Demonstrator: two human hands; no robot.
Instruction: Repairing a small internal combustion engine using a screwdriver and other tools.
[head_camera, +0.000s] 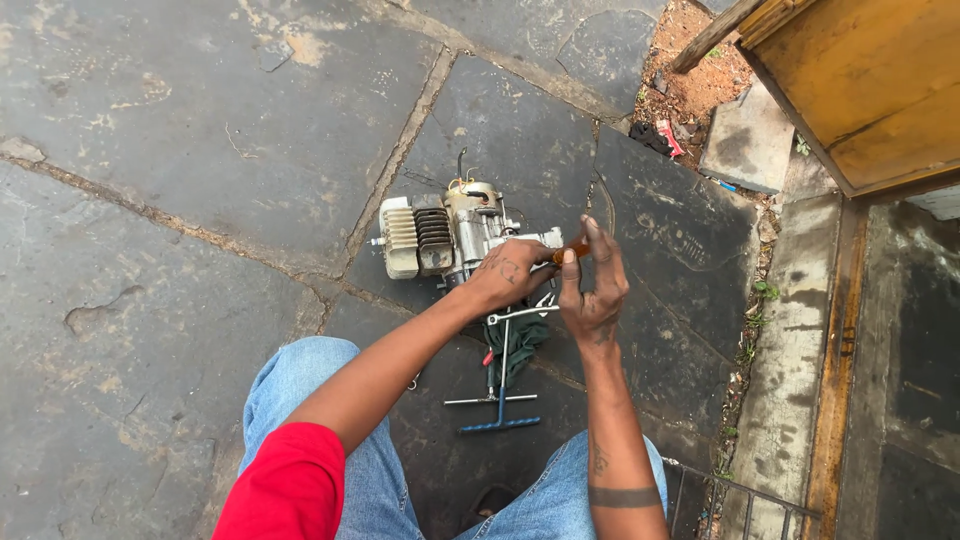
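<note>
Head view, looking down at a dark stone-slab floor (200, 130) with cracked mortar joints.

Small grey metal engine (450, 232) with pale finned cylinder lies on its side on the slabs, just ahead of the person's knees. Thin wires rise from its top.

Left hand (508, 272): rests on the engine's right end, fingers curled down over the casing, back of hand up. Whether it grips or only steadies, cannot tell.

Right hand (592, 290): raised just right of the engine, palm toward the left hand, fingers extended upward. Thumb and fingers pinch the amber-handled tool (568, 253), which points left toward the engine casing beside the left hand. The tool's tip is hidden behind the left hand.

On the floor under the hands: dark green rag (520, 345), crumpled. Two T-handle wrenches lie across and below it, one bare steel (492, 399), one with a blue crossbar (500, 424), both near the knees.

Person wears blue jeans (300, 390) and a red sleeve (290, 485) on the left arm.

Upper right: yellow wooden panel (860, 90), a grey concrete block (745, 140), reddish soil (695, 85) with small litter.
</note>
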